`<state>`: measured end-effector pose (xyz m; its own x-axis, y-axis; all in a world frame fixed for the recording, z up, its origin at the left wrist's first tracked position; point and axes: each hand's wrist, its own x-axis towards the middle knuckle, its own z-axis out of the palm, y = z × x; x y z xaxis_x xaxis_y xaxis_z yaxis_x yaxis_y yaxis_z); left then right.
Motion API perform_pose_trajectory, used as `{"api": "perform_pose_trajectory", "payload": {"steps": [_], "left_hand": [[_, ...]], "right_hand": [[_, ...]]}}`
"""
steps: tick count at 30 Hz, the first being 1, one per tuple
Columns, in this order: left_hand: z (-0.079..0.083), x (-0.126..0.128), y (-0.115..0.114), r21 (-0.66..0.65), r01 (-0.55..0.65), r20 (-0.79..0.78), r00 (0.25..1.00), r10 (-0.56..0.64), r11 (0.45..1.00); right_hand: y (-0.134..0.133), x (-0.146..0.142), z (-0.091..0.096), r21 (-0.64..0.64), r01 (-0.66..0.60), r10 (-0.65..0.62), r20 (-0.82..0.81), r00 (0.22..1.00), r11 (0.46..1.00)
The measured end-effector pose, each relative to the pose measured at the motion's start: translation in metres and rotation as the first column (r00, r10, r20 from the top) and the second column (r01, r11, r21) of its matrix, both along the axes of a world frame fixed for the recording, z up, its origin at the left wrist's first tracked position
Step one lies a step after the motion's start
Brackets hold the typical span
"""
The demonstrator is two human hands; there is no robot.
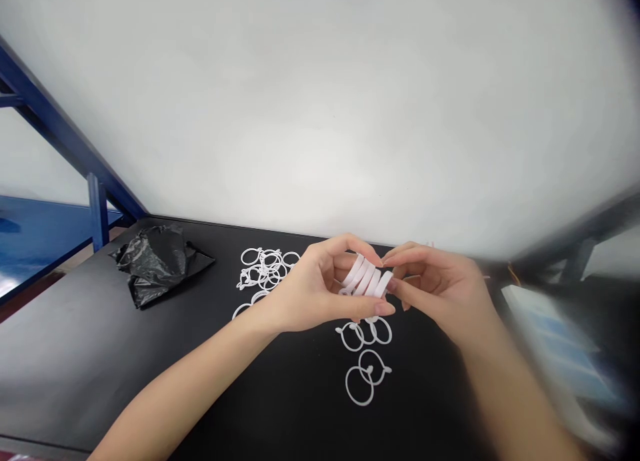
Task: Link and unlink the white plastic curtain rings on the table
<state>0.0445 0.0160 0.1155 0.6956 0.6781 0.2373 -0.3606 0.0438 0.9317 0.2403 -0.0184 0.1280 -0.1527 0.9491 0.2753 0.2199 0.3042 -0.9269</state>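
Above the black table, my left hand (330, 281) is closed around a stack of several white plastic curtain rings (367, 277), thumb below and fingers over the top. My right hand (435, 277) meets it from the right, its fingertips pinching the outermost ring (383, 284) of the stack. Under the hands lie loose rings with small eyelets, among them a group of overlapping rings (353, 337) and a crossed pair (359, 386) nearer to me. Left of my left hand spreads a tangled pile of more rings (270, 267), partly hidden by my forearm.
A crumpled black plastic bag (163, 257) lies at the table's left. The black table top (215, 374) runs back to a white wall panel (320, 114). Blue metal frame bars (97, 211) stand at the left. A blurred white and blue object (555, 344) is at the right.
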Motion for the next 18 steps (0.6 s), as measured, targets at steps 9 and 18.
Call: {"api": "perform_pose_trajectory", "payload": {"steps": [9, 18], "left_hand": [[0.0, 0.001, -0.002, 0.021, 0.054, -0.102, 0.993, -0.052, 0.998], [0.001, 0.003, -0.003, 0.033, 0.136, -0.16, 0.979, -0.129, 0.99]], "right_hand": [[-0.001, -0.01, -0.011, 0.3, 0.008, -0.092, 0.268, 0.959, 0.954], [0.005, -0.01, -0.02, 0.459, -0.038, -0.141, 0.351, 0.926, 0.888]]}}
